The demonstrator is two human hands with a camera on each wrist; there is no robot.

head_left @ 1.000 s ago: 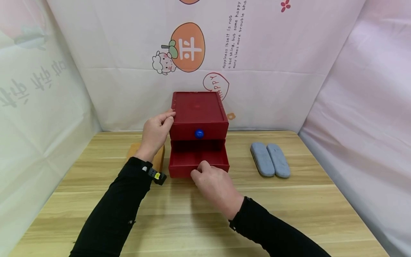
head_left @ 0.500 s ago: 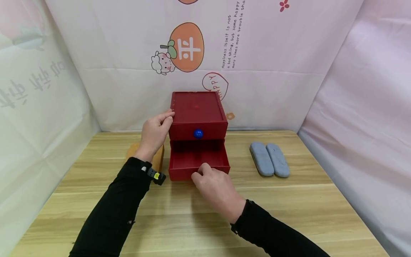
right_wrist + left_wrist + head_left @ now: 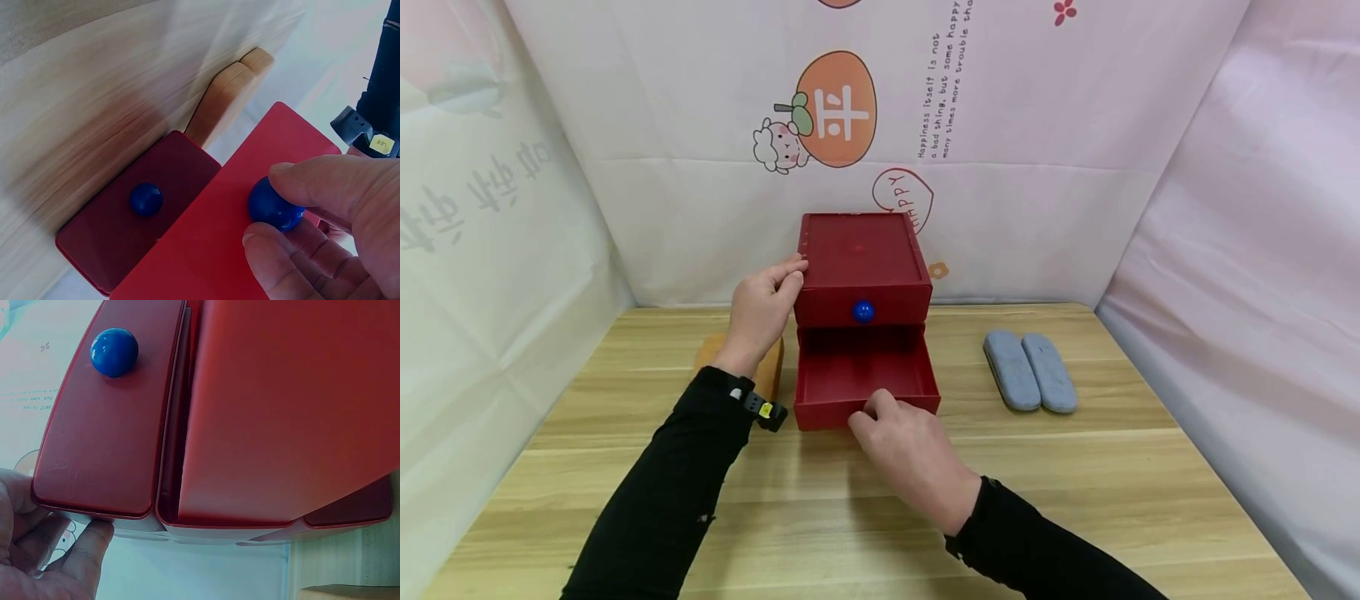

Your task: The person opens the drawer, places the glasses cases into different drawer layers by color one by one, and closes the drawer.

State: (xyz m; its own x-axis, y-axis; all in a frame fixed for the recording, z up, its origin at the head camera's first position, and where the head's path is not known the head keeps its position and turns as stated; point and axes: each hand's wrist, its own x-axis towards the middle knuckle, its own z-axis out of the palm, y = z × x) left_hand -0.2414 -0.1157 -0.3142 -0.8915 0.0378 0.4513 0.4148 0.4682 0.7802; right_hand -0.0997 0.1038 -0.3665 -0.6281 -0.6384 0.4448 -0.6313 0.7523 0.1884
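Observation:
A small red drawer cabinet (image 3: 861,250) stands at the back of the table. Its top drawer is closed and has a blue knob (image 3: 863,312). Below that, an open drawer (image 3: 820,417) juts forward, with nothing seen inside. My right hand (image 3: 917,458) pinches this drawer's blue knob (image 3: 269,203) between thumb and fingers, as the right wrist view shows. Under it sits a closed drawer front with its own blue knob (image 3: 146,199). My left hand (image 3: 758,308) rests on the cabinet's upper left edge, fingers on the top, thumb against the side.
Two grey-blue rounded oblong pieces (image 3: 1017,371) lie side by side on the wooden table (image 3: 1075,492), right of the cabinet. A tan rounded piece (image 3: 771,371) sits left of it, partly behind my left forearm. A printed white cloth (image 3: 1037,233) hangs behind.
My right hand has drawn back toward me, and the drawer has slid farther out with it, showing more of its inside. The left hand stays in place on the cabinet.

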